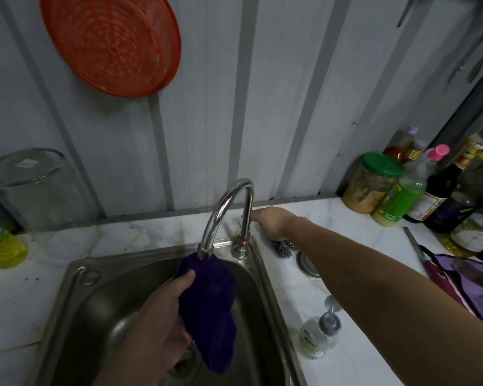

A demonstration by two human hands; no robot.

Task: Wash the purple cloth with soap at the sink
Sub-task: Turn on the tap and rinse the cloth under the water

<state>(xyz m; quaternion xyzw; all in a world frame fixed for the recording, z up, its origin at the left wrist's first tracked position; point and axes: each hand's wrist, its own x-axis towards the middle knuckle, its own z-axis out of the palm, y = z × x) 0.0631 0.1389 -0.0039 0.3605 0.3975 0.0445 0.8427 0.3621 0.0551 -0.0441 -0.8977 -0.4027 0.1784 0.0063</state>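
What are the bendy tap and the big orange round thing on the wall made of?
The tap looks like shiny polished metal: it gleams silver and mirrors the light. The orange strainer looks like matte plastic, moulded in rings of little slots.

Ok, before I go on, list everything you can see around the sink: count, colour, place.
Purple cloth: one, dark purple, hanging under the spout, over the basin.
Tap: one, chrome, behind the basin.
Sink: one, steel, centre.
Strainer basket: one, orange, on the wall, upper left.
Glass jar: one, clear, upside down, far left.
Green-lidded jar: one, brownish, right counter.
Bottles: several, mixed colours, far right.
Clear bottle: one, lying right of the sink.
Left hand: gripping the cloth.
Right hand: behind the tap's base; what it touches is hidden.
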